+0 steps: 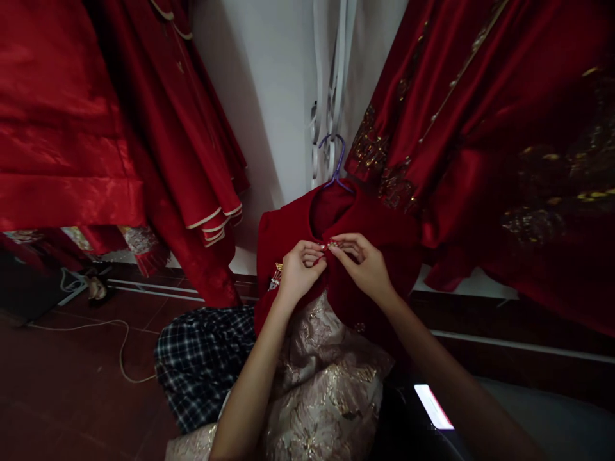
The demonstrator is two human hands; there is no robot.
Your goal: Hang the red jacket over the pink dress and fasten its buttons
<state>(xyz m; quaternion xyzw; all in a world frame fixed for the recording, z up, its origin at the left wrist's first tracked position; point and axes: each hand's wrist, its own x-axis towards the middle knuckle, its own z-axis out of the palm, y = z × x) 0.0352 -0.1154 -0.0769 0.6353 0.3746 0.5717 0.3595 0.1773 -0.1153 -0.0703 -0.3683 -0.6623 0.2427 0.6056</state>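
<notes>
A dark red jacket (293,224) hangs in front of me on a purple hanger (339,163). At its front opening, just below the neckline, my left hand (302,269) pinches one side of a small pale beaded fastener (328,246). My right hand (364,264) grips the other side of it between thumb and fingertips. The fingers hide most of the fastener, so whether it is hooked together cannot be made out. A gold and white beaded ornament (276,275) dangles on the jacket beside my left wrist.
Long red garments (187,128) hang at the left, and embroidered red ones (461,128) at the right. Shiny floral brocade cloth (321,384) and dark plaid fabric (206,358) lie below my arms. A lit phone screen (433,407) glows lower right. A cable (123,352) crosses the tiled floor.
</notes>
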